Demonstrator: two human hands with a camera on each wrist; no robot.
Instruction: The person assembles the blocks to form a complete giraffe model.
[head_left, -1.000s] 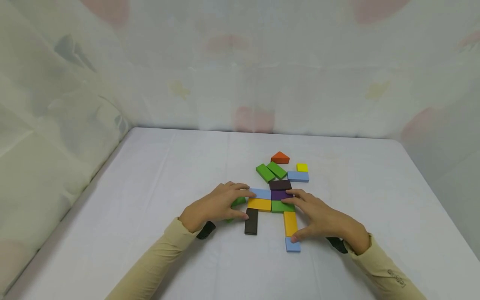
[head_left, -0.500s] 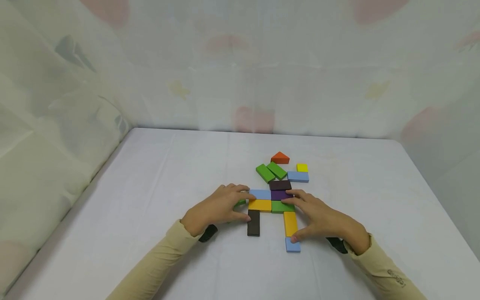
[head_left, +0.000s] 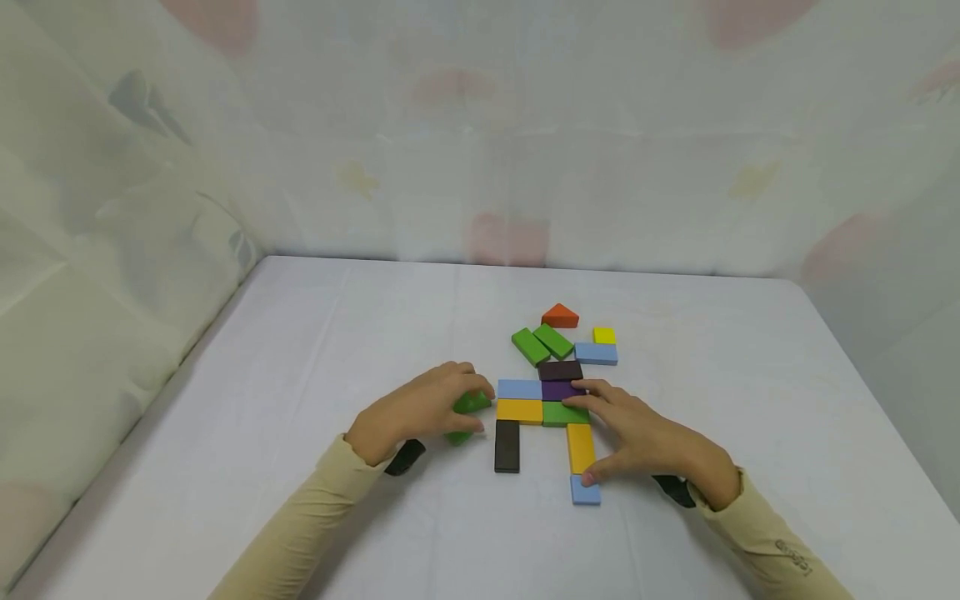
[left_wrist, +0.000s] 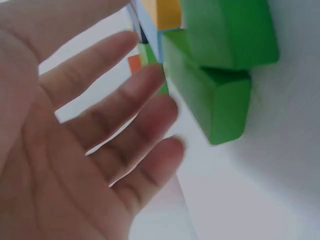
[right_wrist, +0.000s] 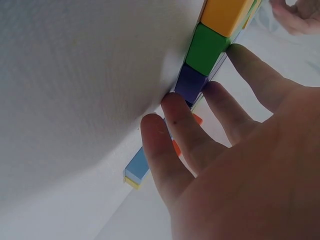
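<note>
Flat coloured blocks lie edge to edge on the white table, among them a light blue block, a yellow-orange block and a purple block. My left hand hovers left of them, fingers loosely bent, beside green blocks that it partly hides in the head view. The left wrist view shows its palm holding nothing. With spread fingers my right hand touches the purple block and a green block. Its thumb rests at a small light blue block, below an upright yellow-orange block.
A black block stands lengthwise below the left yellow-orange one. Farther back are a dark block, two slanted green blocks, an orange triangle, a light blue block and a yellow block. Fabric walls enclose the table.
My left hand shifted the black block slightly right, under the yellow-orange block, then let go and drew back left, uncovering more of the green blocks. The right hand has stayed in place.
</note>
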